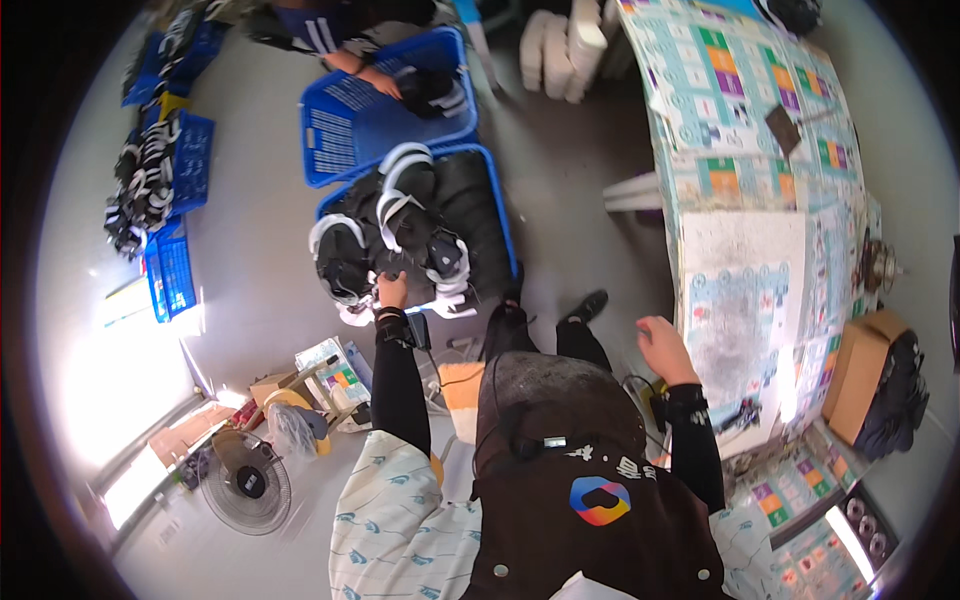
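Note:
My left hand [393,291] reaches forward to a blue crate piled with black and white pieces that look like shoe uppers. Its fingers are closed on the near edge of a black shoe upper [402,262] in the pile; part of the grip is hidden. Around it lie more uppers with white rims, one [340,250] to the left and another [447,258] to the right. My right hand [667,350] hovers by the left edge of the work table, fingers curled in, with nothing visible in them.
Beyond the pile, another person's hand [380,82] reaches into a second blue crate [335,135]. The long work table [745,240] runs along my right. A standing fan [248,482] is at lower left, and loaded blue crates [192,160] line the far left. White stools [562,50] stand ahead.

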Action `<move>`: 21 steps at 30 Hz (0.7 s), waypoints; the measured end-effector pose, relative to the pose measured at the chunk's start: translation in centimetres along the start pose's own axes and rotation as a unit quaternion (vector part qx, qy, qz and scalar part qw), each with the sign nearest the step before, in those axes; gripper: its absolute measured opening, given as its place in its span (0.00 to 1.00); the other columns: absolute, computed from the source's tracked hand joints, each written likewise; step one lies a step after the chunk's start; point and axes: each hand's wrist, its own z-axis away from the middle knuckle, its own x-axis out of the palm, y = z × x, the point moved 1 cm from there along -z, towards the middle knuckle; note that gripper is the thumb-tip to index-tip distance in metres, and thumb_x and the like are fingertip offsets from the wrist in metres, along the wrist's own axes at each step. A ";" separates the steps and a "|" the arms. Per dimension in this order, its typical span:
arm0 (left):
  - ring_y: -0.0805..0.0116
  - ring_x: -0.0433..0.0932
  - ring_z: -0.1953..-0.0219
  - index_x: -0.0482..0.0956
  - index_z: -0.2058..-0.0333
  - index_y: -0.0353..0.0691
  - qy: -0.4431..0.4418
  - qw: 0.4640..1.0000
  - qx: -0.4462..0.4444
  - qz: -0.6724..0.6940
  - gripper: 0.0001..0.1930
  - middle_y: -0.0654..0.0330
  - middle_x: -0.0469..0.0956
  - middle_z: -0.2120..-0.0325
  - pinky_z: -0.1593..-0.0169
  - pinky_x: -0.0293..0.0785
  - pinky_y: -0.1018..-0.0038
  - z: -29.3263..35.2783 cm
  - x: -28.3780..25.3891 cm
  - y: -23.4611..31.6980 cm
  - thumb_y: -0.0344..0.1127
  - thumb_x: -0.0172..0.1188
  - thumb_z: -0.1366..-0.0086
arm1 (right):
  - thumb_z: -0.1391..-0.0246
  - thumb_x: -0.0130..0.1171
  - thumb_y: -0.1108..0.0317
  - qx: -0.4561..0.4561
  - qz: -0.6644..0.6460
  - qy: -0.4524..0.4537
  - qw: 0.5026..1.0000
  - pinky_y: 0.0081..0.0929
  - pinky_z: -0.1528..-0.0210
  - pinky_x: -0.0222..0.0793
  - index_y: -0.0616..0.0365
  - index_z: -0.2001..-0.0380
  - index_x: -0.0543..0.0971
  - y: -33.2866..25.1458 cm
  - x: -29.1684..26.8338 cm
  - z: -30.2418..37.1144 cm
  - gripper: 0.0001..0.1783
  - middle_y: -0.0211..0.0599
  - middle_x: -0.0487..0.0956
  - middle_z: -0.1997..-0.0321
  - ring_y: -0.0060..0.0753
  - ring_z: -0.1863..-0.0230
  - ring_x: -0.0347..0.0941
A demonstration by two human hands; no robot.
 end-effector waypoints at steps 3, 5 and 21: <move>0.51 0.85 0.52 0.75 0.43 0.28 -0.208 0.973 0.087 -0.039 0.28 0.46 0.85 0.57 0.45 0.78 0.61 11.3 16.1 6.3 0.45 0.68 0.33 | 0.42 0.58 0.66 0.083 0.033 -0.020 0.996 0.51 0.45 0.75 0.60 0.55 0.83 9.4 4.3 2.3 0.15 0.53 0.84 0.54 0.60 0.48 0.79; 0.53 0.86 0.52 0.81 0.47 0.40 -0.313 0.921 0.166 -0.159 0.21 0.50 0.88 0.58 0.48 0.80 0.62 12.8 15.7 1.7 0.48 0.64 0.30 | 0.42 0.57 0.65 0.066 -0.008 -0.084 0.994 0.53 0.46 0.76 0.61 0.57 0.84 10.6 10.1 0.8 0.14 0.55 0.85 0.55 0.62 0.50 0.80; 0.41 0.85 0.61 0.85 0.63 0.35 -0.705 0.472 0.308 -0.430 0.17 0.42 0.85 0.66 0.54 0.80 0.52 24.1 24.1 -0.2 0.46 0.59 0.29 | 0.36 0.63 0.58 0.209 -0.211 -0.277 0.914 0.49 0.55 0.76 0.61 0.64 0.81 23.0 22.8 7.5 0.15 0.50 0.85 0.64 0.53 0.59 0.83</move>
